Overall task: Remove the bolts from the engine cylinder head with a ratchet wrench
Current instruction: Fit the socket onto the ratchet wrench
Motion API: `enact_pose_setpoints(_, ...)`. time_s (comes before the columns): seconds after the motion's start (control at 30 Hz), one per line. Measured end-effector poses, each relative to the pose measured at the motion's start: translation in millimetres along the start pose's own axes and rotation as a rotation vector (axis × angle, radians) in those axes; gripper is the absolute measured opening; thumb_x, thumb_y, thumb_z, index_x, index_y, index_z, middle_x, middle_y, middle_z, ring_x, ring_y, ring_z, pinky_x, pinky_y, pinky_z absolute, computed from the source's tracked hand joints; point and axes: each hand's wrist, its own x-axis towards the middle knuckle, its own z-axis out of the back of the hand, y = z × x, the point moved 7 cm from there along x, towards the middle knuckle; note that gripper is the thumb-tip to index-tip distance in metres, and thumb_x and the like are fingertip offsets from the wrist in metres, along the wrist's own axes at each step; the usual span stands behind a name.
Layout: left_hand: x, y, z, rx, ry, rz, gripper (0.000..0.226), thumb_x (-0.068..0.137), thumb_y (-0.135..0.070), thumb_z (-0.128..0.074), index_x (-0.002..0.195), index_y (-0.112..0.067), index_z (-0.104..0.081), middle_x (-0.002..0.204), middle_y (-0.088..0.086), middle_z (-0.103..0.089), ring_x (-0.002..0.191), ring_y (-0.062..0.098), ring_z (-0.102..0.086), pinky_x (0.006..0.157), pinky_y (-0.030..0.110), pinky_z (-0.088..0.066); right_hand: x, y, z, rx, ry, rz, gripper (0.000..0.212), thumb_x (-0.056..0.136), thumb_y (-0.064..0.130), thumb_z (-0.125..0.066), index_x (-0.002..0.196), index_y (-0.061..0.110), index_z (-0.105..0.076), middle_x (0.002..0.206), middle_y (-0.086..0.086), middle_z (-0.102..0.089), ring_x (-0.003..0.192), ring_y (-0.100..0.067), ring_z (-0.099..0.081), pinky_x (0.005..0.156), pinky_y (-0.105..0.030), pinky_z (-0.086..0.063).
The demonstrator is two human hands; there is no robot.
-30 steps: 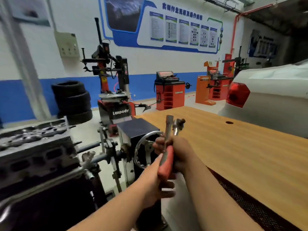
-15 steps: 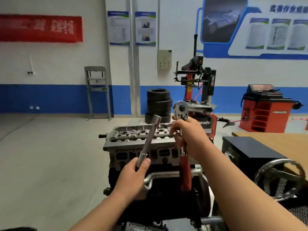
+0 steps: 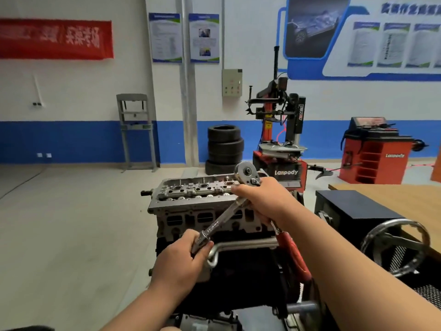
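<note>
Two tools are held in front of the cylinder head (image 3: 191, 194): your left grip (image 3: 180, 263) is clamped on the extension bar (image 3: 222, 223) at its lower end, your right grip (image 3: 265, 201) on the ratchet wrench (image 3: 247, 172) just below its drive end.

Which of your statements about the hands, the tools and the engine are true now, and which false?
1. The left-hand grip holds the lower end of the long silver extension bar. True.
2. The right-hand grip holds the steel ratchet wrench by its red handle. False: it holds the steel shaft under the round head; the red handle hangs free.
3. The wrench sits on a bolt of the grey metal cylinder head. False: it is held in the air.
4. A stack of black rubber tyres stands behind that cylinder head. True.
</note>
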Motion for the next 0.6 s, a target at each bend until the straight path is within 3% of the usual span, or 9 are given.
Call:
enact_pose_setpoints(0.17,21,-23,-14,0.060,0.124,-0.050,0.022,0.092,-0.049,-0.049,0.081,-0.034,-0.037,0.063,-0.008,-0.053,0.062,0.009,-0.053,0.053,0.029,-0.036,-2,-2,11,0.174,0.035,-0.018,0.029,0.086,0.037,-0.065,0.073,0.014,-0.054,0.049,0.000,-0.030,0.037,-0.014,-0.027,0.038,-0.021,-0.026)
enact_pose_setpoints(0.3,53,-34,-30,-0.150,0.191,0.041,0.033,0.091,-0.038,-0.054,0.069,-0.023,-0.035,0.057,-0.008,-0.044,0.053,0.011,-0.042,0.055,0.030,-0.034,7,9,18,0.345,0.186,-0.102,0.041,0.090,0.054,-0.051,0.082,0.014,-0.056,0.052,0.004,-0.039,0.042,-0.012,-0.030,0.042,-0.021,-0.029)
enact_pose_setpoints(0.43,62,-26,-36,-0.248,0.081,0.158,0.034,0.080,-0.022,-0.057,0.059,-0.020,-0.029,0.047,-0.009,-0.033,0.047,0.013,-0.030,0.051,0.030,-0.028,12,3,28,0.479,0.208,-0.215,0.046,0.092,0.058,-0.041,0.093,0.014,-0.053,0.055,-0.003,-0.045,0.040,-0.015,-0.032,0.040,-0.020,-0.029)
enact_pose_setpoints(0.6,50,-10,-39,-0.173,-0.024,0.190,0.043,0.081,-0.034,-0.060,0.055,-0.017,-0.031,0.044,-0.007,-0.034,0.042,0.009,-0.031,0.046,0.028,-0.025,7,-14,29,0.425,0.236,-0.256,0.051,0.088,0.061,-0.042,0.075,0.013,-0.053,0.048,0.001,-0.038,0.038,-0.014,-0.027,0.038,-0.020,-0.024)
